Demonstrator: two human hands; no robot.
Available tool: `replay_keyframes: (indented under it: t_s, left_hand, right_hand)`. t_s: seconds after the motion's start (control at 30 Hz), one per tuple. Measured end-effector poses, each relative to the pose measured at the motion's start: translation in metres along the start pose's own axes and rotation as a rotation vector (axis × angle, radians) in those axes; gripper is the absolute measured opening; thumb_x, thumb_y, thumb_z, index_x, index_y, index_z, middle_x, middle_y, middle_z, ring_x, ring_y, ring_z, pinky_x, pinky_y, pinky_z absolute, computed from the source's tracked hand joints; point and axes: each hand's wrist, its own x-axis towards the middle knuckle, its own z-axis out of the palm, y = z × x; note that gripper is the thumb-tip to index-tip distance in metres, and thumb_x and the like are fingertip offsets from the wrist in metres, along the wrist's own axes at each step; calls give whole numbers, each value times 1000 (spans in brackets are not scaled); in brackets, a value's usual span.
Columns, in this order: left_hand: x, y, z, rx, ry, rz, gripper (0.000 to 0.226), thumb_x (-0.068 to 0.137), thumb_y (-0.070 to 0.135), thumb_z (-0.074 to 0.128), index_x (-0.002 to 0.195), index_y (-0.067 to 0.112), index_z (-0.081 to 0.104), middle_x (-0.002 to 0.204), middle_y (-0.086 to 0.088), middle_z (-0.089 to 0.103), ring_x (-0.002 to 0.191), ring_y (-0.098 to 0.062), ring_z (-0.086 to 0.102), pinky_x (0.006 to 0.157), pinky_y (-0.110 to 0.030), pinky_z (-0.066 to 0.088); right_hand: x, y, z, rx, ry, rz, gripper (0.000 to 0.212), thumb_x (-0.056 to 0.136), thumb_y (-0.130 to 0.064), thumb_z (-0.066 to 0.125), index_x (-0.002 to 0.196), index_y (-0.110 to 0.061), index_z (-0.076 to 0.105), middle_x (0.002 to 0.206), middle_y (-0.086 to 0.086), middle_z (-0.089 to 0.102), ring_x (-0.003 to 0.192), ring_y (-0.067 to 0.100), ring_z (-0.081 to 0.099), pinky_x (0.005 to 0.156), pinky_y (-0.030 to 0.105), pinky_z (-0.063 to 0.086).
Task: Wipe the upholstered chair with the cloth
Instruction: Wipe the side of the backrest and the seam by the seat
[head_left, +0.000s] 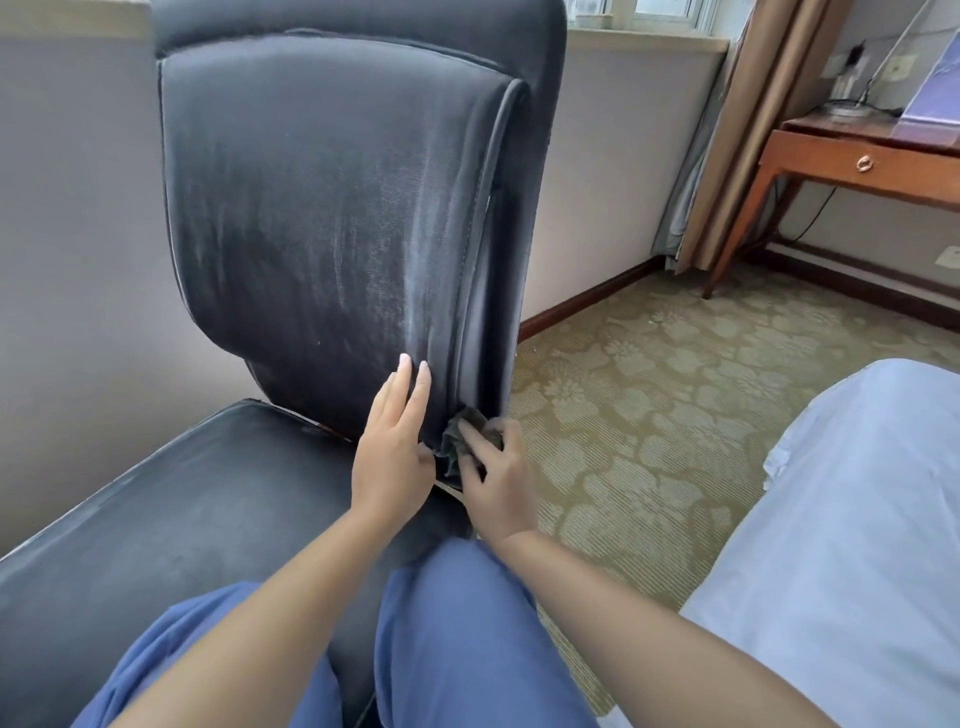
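Observation:
A dark grey upholstered chair (322, 208) with a tall padded back fills the left and middle of the head view. Its seat reaches toward me at the lower left. My left hand (395, 447) lies flat with straight fingers against the lower right part of the backrest. My right hand (493, 478) holds a small crumpled dark green cloth (457, 441) and presses it on the chair's lower right edge, where the back meets the seat. Most of the cloth is hidden under my fingers.
A bed with a pale blue sheet (841, 545) stands at the right. A wooden desk (852, 161) with a drawer is at the back right, beside a beige curtain (748, 130). Patterned carpet (649, 415) lies between. My blue-trousered knees (457, 639) are below.

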Motion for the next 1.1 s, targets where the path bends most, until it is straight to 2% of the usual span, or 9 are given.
replay_keyframes:
  t_s: [0.13,0.27,0.37,0.43,0.5,0.57,0.73,0.87,1.1]
  left_hand:
    - [1,3,2,-35,2,-49,95,68,-22,47,150,18,22,152,14,4,146,-18,14,104,-4,9]
    - [6,-3,4,-60,11,-39,95,67,-23,46,149,19,24,152,15,8,145,-17,17,105,-3,9]
    - [10,-6,9,-73,35,-57,95,66,-23,45,149,19,26,152,15,10,145,-16,18,108,-8,12]
    - [13,-6,13,-73,51,-61,96,65,-24,44,149,18,25,152,13,10,145,-17,18,109,-7,10]
    - [16,-6,17,-69,62,-67,97,63,-25,42,149,17,25,153,11,11,145,-19,17,107,-2,7]
    - [16,-6,18,-63,62,-78,97,63,-25,41,149,16,24,153,11,9,145,-17,16,105,0,7]
    - [12,-6,17,-73,75,-40,99,59,-28,38,148,13,26,153,7,11,145,-19,17,105,-2,13]
    - [4,-5,17,-82,90,-12,100,57,-28,38,148,12,27,154,5,13,144,-18,17,105,-3,16]
    - [5,-1,21,-100,98,-34,100,57,-28,38,148,11,28,154,4,14,143,-17,17,101,5,10]
  right_hand:
    - [0,25,7,-107,-241,84,28,91,-13,53,116,-9,65,110,10,52,92,27,57,76,31,49]
    - [4,50,18,-264,-374,207,27,97,-23,46,121,-17,58,115,0,46,96,23,50,73,29,45]
    - [9,55,29,-230,-375,314,21,98,-30,41,111,-20,54,98,-8,44,76,12,48,55,21,33]
    - [16,53,32,-205,-375,373,17,97,-32,40,105,-22,52,91,-10,45,72,11,50,52,20,31]
    - [25,45,26,-143,-388,408,18,97,-27,44,105,-19,58,94,-9,48,78,20,54,58,26,40]
    - [33,36,15,-73,-406,389,22,96,-23,49,110,-17,65,104,-5,46,85,19,54,71,29,45]
    - [26,6,-1,153,-156,219,22,92,-13,59,110,-12,70,100,-4,44,84,2,45,78,4,36]
    - [16,0,0,156,-79,165,23,89,-6,59,109,-8,70,100,-3,44,85,-1,42,80,1,33]
    - [6,16,13,47,-169,249,26,89,-5,58,114,-5,67,108,6,47,95,19,51,83,16,37]
